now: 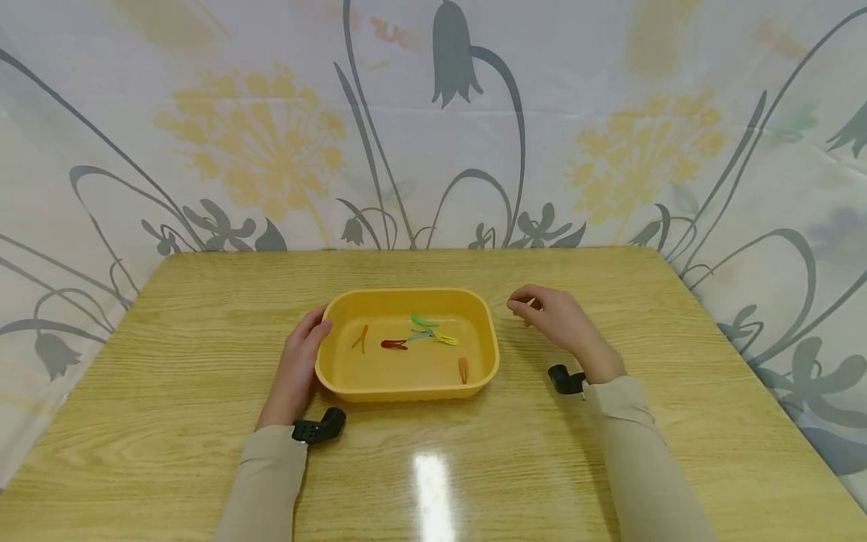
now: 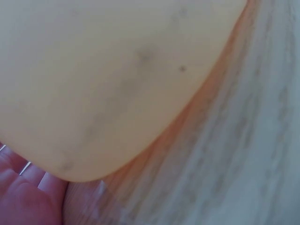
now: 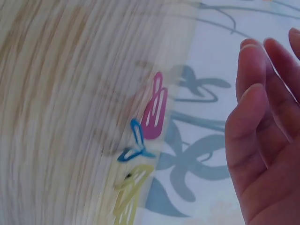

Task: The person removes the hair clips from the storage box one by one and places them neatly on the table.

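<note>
A shallow yellow plastic tray (image 1: pixel 406 394) with rounded corners sits on the table. My left hand (image 1: pixel 302 348) grips its left side, thumb over the rim and fingers along the outer wall. Inside lie several small snap hair clips: a red one (image 1: pixel 393 344), a green one (image 1: pixel 423 321), a yellow one (image 1: pixel 445 339), a teal one (image 1: pixel 421 333) and orange ones (image 1: pixel 463 369). To the right of the tray, my right hand (image 1: pixel 555 316) hovers with loosely bent fingers, holding nothing. In the right wrist view, pink (image 3: pixel 154 110), blue and yellow clips appear beside the hand.
The wood-grain table (image 1: pixel 447 444) extends around the tray on every side. A flower-printed cloth (image 1: pixel 420 150) hangs behind the far edge and along both sides. Black wrist cameras (image 1: pixel 320 426) sit at both cuffs.
</note>
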The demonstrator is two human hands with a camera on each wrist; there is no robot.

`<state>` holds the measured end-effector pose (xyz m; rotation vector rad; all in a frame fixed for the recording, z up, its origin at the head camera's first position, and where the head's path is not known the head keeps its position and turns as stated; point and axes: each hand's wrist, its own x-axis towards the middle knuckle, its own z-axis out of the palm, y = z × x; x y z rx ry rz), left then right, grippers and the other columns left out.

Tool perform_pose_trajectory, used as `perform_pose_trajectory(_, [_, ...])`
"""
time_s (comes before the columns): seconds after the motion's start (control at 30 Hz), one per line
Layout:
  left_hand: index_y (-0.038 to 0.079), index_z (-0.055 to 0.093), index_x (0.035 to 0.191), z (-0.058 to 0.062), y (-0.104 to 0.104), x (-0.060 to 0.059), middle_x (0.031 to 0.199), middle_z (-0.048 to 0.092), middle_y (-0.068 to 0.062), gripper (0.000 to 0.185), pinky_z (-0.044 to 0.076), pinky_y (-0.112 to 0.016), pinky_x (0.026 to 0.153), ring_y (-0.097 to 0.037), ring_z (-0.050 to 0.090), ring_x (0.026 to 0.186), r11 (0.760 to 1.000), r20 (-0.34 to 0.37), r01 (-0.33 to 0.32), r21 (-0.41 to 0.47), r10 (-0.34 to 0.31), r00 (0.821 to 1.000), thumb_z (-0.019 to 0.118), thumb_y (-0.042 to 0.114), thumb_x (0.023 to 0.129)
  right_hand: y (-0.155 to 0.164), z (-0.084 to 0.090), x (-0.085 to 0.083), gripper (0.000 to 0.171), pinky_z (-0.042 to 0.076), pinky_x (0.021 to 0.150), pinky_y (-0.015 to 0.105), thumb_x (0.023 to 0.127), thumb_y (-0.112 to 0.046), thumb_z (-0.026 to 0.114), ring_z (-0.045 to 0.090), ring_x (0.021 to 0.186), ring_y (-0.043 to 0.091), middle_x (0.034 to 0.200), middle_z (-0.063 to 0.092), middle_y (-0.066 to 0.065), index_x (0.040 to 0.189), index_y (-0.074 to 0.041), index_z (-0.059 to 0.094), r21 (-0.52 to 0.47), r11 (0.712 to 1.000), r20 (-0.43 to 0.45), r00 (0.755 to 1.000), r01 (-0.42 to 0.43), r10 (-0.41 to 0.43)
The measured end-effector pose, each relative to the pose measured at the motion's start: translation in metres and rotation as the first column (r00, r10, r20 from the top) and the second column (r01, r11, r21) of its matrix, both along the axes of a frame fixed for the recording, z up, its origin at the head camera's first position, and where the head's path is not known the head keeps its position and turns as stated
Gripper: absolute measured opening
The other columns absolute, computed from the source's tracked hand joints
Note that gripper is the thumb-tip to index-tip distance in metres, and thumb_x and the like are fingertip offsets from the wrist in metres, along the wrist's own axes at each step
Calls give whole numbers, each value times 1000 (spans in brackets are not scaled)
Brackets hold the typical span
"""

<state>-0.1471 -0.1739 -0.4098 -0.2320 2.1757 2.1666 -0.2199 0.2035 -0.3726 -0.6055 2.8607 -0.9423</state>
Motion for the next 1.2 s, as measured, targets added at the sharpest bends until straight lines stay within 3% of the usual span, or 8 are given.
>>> perform_pose_trajectory(0.23, [21,34,142,0,0,-1,146,33,3,47,33,-35,105,-15,38,128,1000,-7,-4,6,4,1000,39,37,98,-9,3,2,39,47,71,35,91,-43,52,58,82,25,99,63,8,114,-13,62,-101,993,59,996,-58,64])
perform_pose_trajectory(0.47, [20,34,143,-2,-1,-3,146,32,2,48,31,-36,107,-15,36,129,1000,-1,-21,6,21,1000,40,37,98,-15,10,6,32,48,75,33,89,-40,58,56,86,15,109,60,-2,111,-17,63,-65,995,13,997,-78,79])
perform_pose_trajectory(0.9, [21,34,143,-3,-1,-3,146,32,3,48,32,-35,106,-15,37,128,1000,1,-10,-6,10,1000,40,38,98,-32,12,12,29,47,71,31,90,-33,58,54,80,12,104,61,-4,111,-14,64,-48,980,-52,981,-191,189])
perform_pose_trajectory(1.2, [21,35,142,-2,-1,-2,146,32,3,48,33,-35,106,-15,37,129,1000,-2,-5,2,5,1000,39,38,98,-42,13,17,18,47,68,28,91,-17,58,54,79,10,99,64,-5,106,-14,66,-41,970,-108,966,-240,235])
